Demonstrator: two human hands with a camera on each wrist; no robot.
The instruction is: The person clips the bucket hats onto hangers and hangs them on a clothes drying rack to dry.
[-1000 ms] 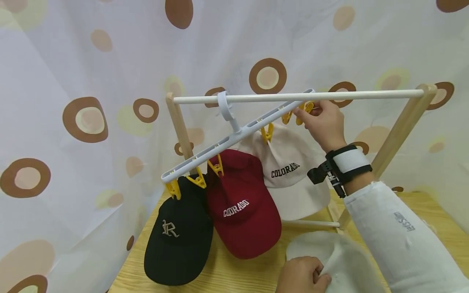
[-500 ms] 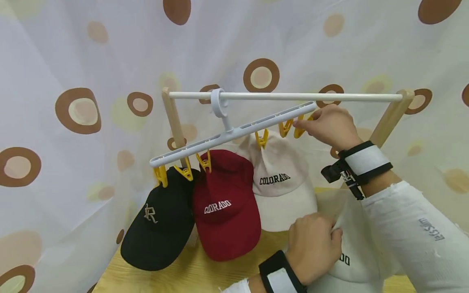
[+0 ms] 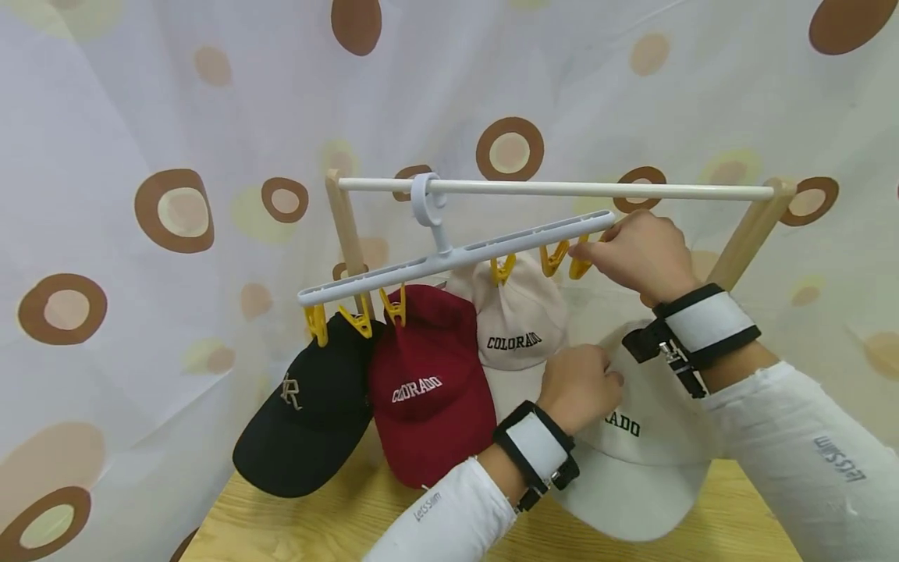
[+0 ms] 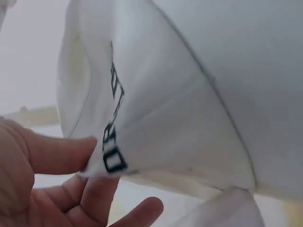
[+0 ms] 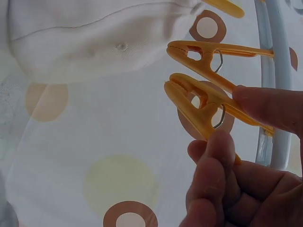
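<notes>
Lifted higher now, the white cap rises pinched in the left hand toward the yellow clip, which the right hand grasps ready.

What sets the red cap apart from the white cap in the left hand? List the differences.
The red cap hangs from a yellow clip on the hanger; the white cap hangs from no clip and is held up by the left hand. The red cap is dark red with pale lettering; the white cap has dark lettering. The red cap's word shows whole; the hand hides part of the white cap's. Both are brimmed baseball caps.
</notes>
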